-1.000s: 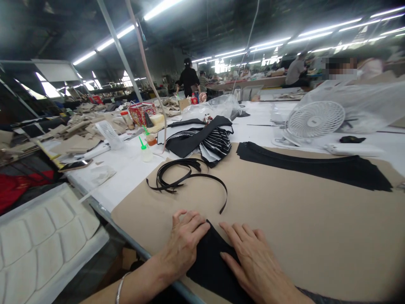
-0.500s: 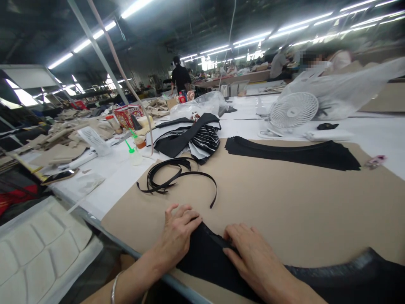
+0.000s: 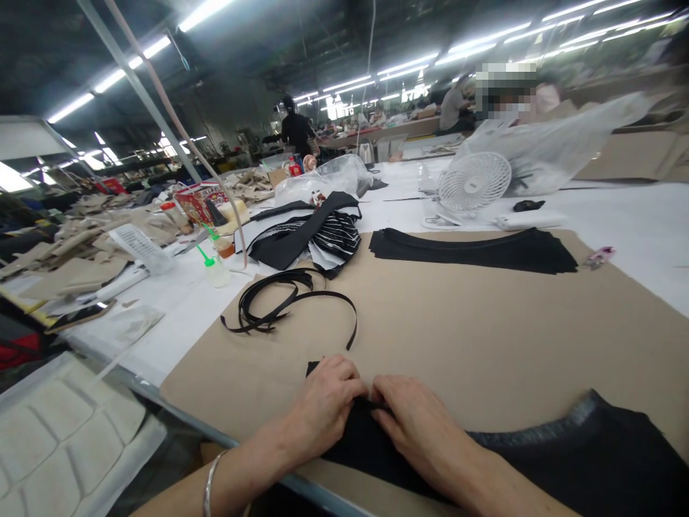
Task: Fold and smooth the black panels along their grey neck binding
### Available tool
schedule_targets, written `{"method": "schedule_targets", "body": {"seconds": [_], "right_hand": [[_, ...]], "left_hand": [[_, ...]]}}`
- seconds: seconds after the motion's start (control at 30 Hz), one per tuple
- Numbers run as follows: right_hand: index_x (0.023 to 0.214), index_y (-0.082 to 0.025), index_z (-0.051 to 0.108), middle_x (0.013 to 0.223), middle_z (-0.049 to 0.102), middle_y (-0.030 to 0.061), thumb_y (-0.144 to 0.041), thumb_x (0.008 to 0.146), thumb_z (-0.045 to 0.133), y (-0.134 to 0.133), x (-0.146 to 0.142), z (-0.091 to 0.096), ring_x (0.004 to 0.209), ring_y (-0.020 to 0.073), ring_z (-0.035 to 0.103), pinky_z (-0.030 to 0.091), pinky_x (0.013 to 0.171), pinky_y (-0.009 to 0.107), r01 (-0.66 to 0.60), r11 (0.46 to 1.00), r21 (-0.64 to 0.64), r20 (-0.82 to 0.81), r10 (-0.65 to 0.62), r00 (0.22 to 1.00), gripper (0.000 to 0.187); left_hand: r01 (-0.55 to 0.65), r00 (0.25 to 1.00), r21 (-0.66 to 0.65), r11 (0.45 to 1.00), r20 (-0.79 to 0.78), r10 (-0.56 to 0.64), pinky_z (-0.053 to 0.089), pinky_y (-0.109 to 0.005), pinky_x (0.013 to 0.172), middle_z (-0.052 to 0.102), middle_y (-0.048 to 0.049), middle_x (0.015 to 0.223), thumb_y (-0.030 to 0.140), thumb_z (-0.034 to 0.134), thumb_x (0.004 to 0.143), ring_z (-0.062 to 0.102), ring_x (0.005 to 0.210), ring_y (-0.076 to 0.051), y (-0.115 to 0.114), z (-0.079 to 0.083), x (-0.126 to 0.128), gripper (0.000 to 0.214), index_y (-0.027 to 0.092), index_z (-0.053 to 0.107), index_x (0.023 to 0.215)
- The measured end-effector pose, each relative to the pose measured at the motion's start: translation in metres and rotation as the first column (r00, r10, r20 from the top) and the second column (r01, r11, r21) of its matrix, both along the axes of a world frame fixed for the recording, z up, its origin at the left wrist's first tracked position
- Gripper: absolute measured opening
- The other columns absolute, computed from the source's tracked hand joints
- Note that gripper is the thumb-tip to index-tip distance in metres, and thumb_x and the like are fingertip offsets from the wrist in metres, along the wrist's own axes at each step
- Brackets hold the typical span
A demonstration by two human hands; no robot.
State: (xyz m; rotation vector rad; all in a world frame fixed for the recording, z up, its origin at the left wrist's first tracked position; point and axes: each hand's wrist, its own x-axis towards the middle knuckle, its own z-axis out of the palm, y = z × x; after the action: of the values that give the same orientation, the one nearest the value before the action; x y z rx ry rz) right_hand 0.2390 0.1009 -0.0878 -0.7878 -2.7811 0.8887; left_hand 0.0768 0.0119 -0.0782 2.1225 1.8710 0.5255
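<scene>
A long black fabric piece point(image 3: 608, 459) with a shiny strip along its curved edge lies along the near side of the table. My left hand point(image 3: 331, 398) is closed on its upper edge near the left end, and a dark corner sticks out beyond the fingers. Close beside it, my right hand point(image 3: 414, 413) pinches the same edge, thumb below and fingers above. The fingertips of both hands nearly meet. Just beyond them lies a loose coil of black strips point(image 3: 269, 305) on the brown board point(image 3: 484, 323).
Further back are a stack of black curved pieces point(image 3: 474, 250), a heap of black and striped pieces point(image 3: 312, 237), a white fan point(image 3: 474, 183) and small bottles with green nozzles point(image 3: 212, 269). A padded cream panel point(image 3: 59, 438) is at the left. Other people work in the background.
My left hand has slid right along the black fabric edge, closer to my right hand, uncovering the left corner. The camera view has turned slightly right.
</scene>
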Motion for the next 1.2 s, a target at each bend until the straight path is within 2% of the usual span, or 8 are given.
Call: {"method": "schedule_targets", "body": {"seconds": [0.27,0.5,0.7,0.97,1.2], "right_hand": [[0.091,-0.017,0.057,0.092,0.058,0.0055,-0.003,0.083,0.051,-0.006,0.009,-0.008,0.087,0.0213,0.055,0.044,0.079,0.036,-0.023,0.999,0.027,-0.045,0.024,0.999,0.017],[0.093,-0.017,0.056,0.096,0.056,0.0066,-0.001,0.087,0.045,-0.007,0.016,-0.016,0.091,0.0219,0.053,0.046,0.083,0.039,-0.076,0.996,0.044,-0.12,0.08,0.99,0.02],[0.09,-0.017,0.057,0.094,0.055,0.0064,-0.004,0.089,0.042,-0.005,0.02,-0.018,0.088,0.021,0.053,0.047,0.08,0.038,-0.114,0.989,0.091,-0.151,0.127,0.98,0.02],[0.09,-0.017,0.058,0.088,0.055,0.0064,0.004,0.082,0.041,-0.003,0.028,-0.025,0.079,0.0195,0.052,0.047,0.072,0.032,-0.167,0.943,0.287,-0.171,0.222,0.96,0.028],[0.095,-0.016,0.06,0.09,0.056,0.0076,0.006,0.079,0.042,0.0,0.033,-0.026,0.08,0.0209,0.052,0.047,0.073,0.034,-0.219,0.928,0.302,-0.141,0.271,0.952,0.033]], "left_hand": [[0.075,0.997,0.017,0.997,-0.034,-0.075,0.044,-0.028,0.079,0.06,-0.0025,0.088,0.006,0.042,0.091,0.052,0.088,-0.016,-0.002,-0.004,-0.002,0.03,0.02,0.067,0.098],[0.139,0.987,0.067,0.988,-0.094,-0.132,0.043,-0.031,0.08,0.062,-0.0027,0.091,0.013,0.037,0.097,0.054,0.087,-0.017,-0.007,-0.01,-0.007,0.029,0.02,0.064,0.101],[0.098,0.992,0.108,0.989,-0.084,-0.089,0.047,-0.03,0.083,0.064,-0.0039,0.099,0.014,0.036,0.097,0.056,0.091,-0.016,-0.016,-0.017,-0.006,0.032,0.021,0.063,0.113],[0.096,0.989,0.222,0.97,-0.134,-0.067,0.049,-0.031,0.094,0.064,-0.0073,0.114,0.01,0.033,0.094,0.057,0.105,-0.018,-0.024,-0.018,0.0,0.038,0.016,0.058,0.122],[0.089,0.983,0.163,0.983,-0.173,-0.061,0.04,-0.041,0.107,0.062,-0.0067,0.114,0.011,0.038,0.091,0.055,0.109,-0.019,-0.027,-0.017,0.006,0.041,0.02,0.056,0.126]]}}
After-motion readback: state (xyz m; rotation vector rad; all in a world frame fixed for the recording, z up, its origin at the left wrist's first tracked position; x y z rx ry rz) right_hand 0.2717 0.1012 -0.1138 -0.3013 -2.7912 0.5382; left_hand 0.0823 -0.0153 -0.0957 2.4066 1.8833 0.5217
